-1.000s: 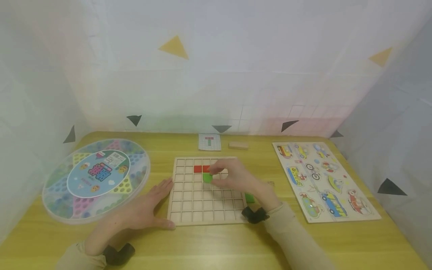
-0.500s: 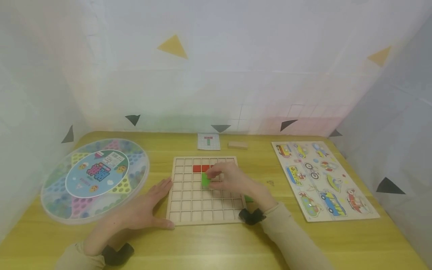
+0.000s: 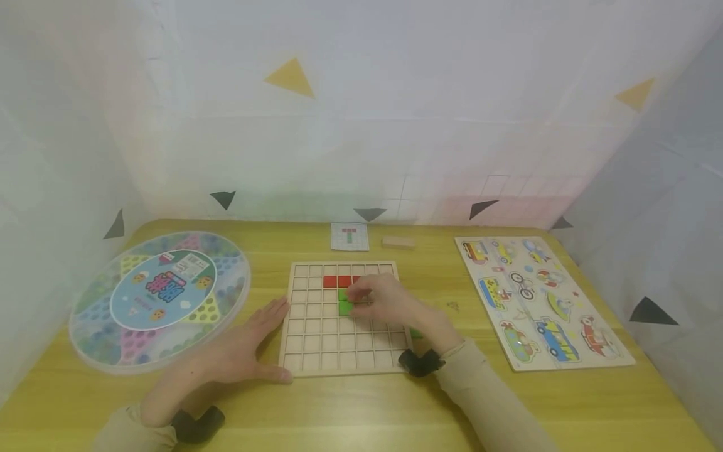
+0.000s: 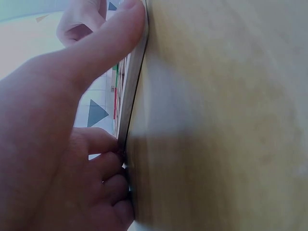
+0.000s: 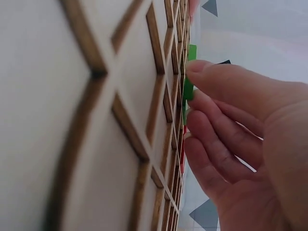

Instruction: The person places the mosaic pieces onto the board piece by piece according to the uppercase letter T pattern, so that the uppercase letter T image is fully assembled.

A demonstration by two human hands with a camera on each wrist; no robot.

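A wooden grid board point(image 3: 329, 343) lies in the middle of the table. My left hand point(image 3: 243, 355) rests with spread fingers at its left edge, the thumb by the front left corner. Three red square tiles point(image 3: 329, 282) sit in a row near the board's back, the rightmost partly behind my right hand point(image 3: 390, 304). Below the middle red tile is a green tile point(image 3: 342, 294), partly hidden by fingers. My right thumb and fingers pinch another green tile point(image 3: 345, 309), which in the right wrist view stands proud of the grid.
Behind the board lie a pattern card point(image 3: 349, 237) with a T shape and a small wooden block point(image 3: 398, 242). A round game box point(image 3: 164, 292) is on the left, a vehicle puzzle board point(image 3: 545, 301) on the right. Another green piece point(image 3: 416, 333) shows by the board's right edge.
The pinched green tile has moved slightly down onto the cell below the other green tile. The third red tile shows more now. My left hand keeps its place.
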